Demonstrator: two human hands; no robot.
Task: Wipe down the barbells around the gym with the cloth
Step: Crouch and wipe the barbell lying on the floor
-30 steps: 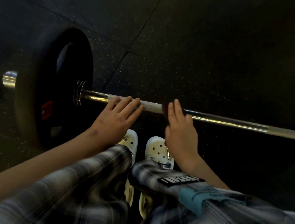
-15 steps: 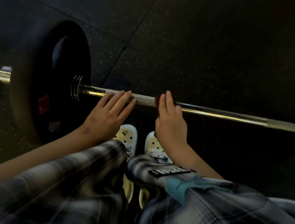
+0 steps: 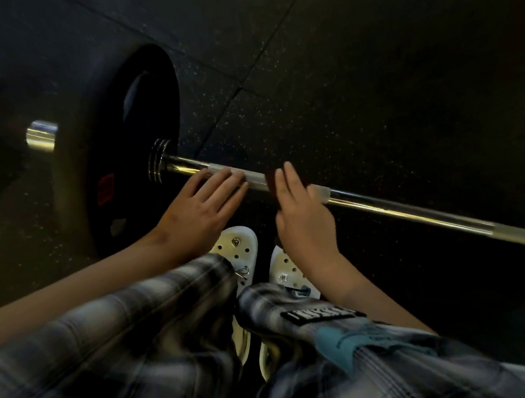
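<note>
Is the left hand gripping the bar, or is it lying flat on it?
Flat: the left hand lays straight fingers on the barbell; they are not curled round it.

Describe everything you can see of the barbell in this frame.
The barbell sits on the dark speckled floor, running upper left to lower right. Its shiny metal shaft has a paler matte section under the hands. A ribbed collar meets a thick black plate with a red label; the sleeve end pokes out beyond. The left hand rests straight fingers on the shaft; the right hand presses a dark reddish cloth against it.
</note>
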